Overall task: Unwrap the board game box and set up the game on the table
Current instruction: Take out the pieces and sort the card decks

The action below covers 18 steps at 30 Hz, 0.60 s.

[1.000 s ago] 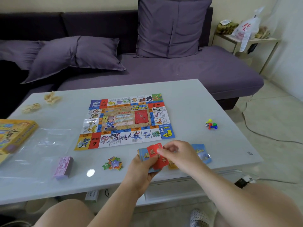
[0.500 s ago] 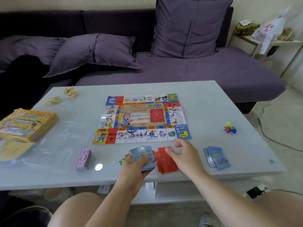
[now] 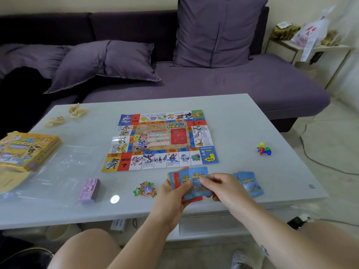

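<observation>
My left hand (image 3: 171,195) grips the card fan (image 3: 184,179), my right hand (image 3: 225,188) pinches the front blue card (image 3: 198,184); I fear the red card (image 3: 177,181) behind it slides out too.

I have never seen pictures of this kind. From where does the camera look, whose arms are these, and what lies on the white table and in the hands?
There is no machine here. A person wears one wide-angle camera on the head, so you look down along their own arms. The left hand holds a fan of cards, blue and red, and the right hand pinches the front blue one. On the white table lies the unfolded game board. To its left are the yellow box, a clear wrap and a pink stack of paper notes. Some star tokens lie near the left hand. To the right are a pile of blue cards and coloured pawns with a small die. Behind the table stands a purple sofa.
</observation>
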Each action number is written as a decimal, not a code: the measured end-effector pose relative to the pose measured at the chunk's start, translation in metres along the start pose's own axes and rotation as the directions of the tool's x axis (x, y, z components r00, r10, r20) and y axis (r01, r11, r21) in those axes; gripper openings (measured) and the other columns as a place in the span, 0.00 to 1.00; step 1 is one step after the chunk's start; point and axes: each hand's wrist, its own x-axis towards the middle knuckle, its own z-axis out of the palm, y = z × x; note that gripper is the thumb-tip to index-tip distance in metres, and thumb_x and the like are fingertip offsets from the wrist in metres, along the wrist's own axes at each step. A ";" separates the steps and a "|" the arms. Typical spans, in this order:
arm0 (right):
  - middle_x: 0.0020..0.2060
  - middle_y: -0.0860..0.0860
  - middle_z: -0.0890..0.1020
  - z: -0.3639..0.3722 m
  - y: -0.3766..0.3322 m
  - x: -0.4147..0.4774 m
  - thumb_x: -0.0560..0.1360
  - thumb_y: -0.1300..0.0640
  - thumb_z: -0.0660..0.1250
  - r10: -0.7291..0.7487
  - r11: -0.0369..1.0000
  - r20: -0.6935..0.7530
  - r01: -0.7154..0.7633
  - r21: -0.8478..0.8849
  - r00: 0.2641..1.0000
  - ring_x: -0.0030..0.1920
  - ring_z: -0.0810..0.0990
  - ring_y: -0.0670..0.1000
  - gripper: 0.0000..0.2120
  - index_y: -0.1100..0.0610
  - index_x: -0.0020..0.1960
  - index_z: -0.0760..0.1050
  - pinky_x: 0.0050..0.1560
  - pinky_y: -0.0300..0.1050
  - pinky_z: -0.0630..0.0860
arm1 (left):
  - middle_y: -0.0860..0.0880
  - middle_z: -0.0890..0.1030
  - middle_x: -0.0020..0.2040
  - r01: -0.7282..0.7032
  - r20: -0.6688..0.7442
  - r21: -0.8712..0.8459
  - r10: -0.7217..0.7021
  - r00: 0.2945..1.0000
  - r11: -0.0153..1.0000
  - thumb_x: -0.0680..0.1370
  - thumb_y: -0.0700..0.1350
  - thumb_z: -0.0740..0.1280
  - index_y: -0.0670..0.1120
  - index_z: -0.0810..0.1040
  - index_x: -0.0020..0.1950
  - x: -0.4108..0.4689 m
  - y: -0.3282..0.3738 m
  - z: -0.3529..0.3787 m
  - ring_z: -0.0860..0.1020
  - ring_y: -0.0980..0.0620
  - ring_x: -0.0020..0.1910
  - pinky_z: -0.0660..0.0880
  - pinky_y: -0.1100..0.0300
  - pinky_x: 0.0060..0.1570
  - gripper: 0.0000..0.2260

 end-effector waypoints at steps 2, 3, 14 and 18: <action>0.23 0.45 0.72 -0.010 0.004 -0.001 0.76 0.53 0.68 -0.014 0.999 -0.037 0.012 -0.050 0.999 0.27 0.70 0.44 0.14 0.60 0.35 0.77 0.33 0.40 0.69 | 0.43 0.85 0.44 0.021 -0.027 0.040 -0.020 0.999 0.999 0.77 0.34 0.63 0.40 0.75 0.55 0.003 -0.004 0.010 0.83 0.44 0.44 0.81 0.50 0.46 0.08; 0.22 0.46 0.70 -0.016 0.006 -0.001 0.75 0.53 0.68 -0.020 0.998 -0.057 0.017 -0.060 0.998 0.27 0.69 0.45 0.15 0.59 0.33 0.76 0.34 0.41 0.68 | 0.44 0.85 0.42 0.033 -0.021 0.044 -0.032 0.999 0.998 0.77 0.34 0.63 0.41 0.75 0.53 0.004 -0.006 0.016 0.84 0.46 0.41 0.81 0.54 0.42 0.06; 0.31 0.52 0.75 -0.070 0.023 -0.006 0.76 0.57 0.67 0.006 0.997 -0.131 0.005 0.080 0.991 0.31 0.71 0.46 0.08 0.61 0.43 0.81 0.30 0.34 0.69 | 0.43 0.85 0.44 0.049 -0.072 0.165 -0.038 0.997 0.985 0.76 0.38 0.67 0.43 0.77 0.52 0.022 -0.032 0.068 0.84 0.46 0.44 0.79 0.52 0.45 0.05; 0.32 0.51 0.78 -0.097 0.029 -0.002 0.76 0.60 0.67 0.031 0.994 -0.265 -0.002 0.109 0.964 0.29 0.74 0.43 0.06 0.62 0.46 0.81 0.27 0.30 0.67 | 0.46 0.85 0.41 0.109 -0.026 0.038 -0.108 0.994 0.993 0.78 0.36 0.64 0.43 0.76 0.52 0.024 -0.035 0.083 0.83 0.49 0.41 0.79 0.50 0.50 0.05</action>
